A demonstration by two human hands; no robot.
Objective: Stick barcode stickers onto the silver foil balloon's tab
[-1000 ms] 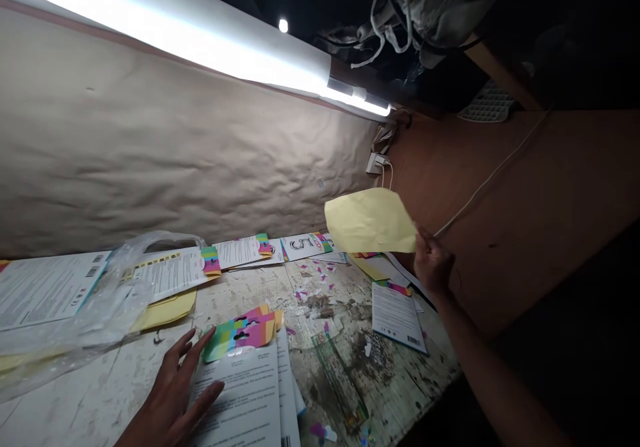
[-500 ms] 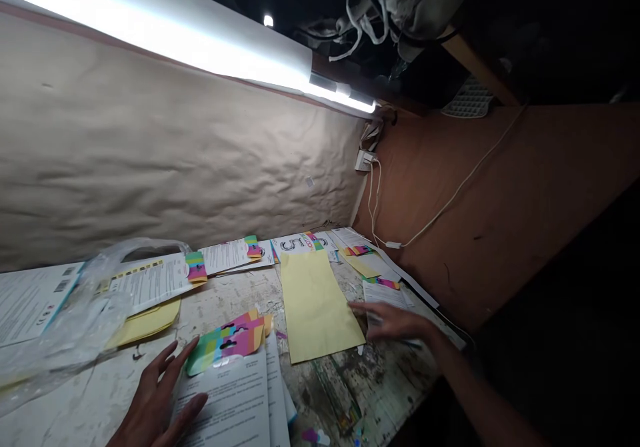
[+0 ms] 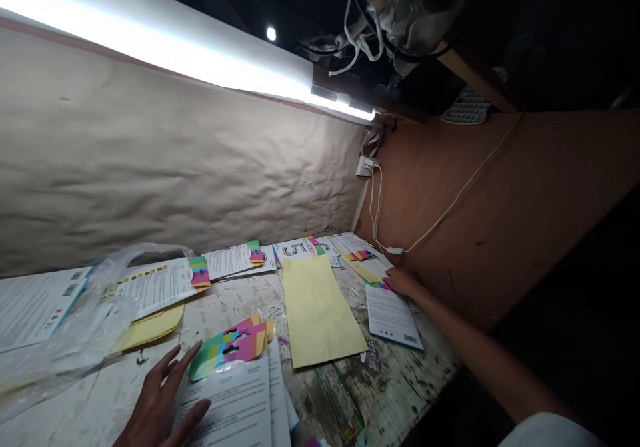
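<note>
the right hand (image 3: pixel 404 282) has moved off the yellow paper (image 3: pixel 320 310) to a printed card (image 3: pixel 393 317). its fingers lie flat on the card's far end, holding nothing, it seems. the card runs 11 to 5, at their 6 o'clock. the left hand (image 3: pixel 159 401), fingers spread wide, is nearest the paper stack (image 3: pixel 225 407).

Stacked printed cards (image 3: pixel 225 403), rainbow-topped, flat; lone card (image 3: pixel 393 317) beside;
</note>
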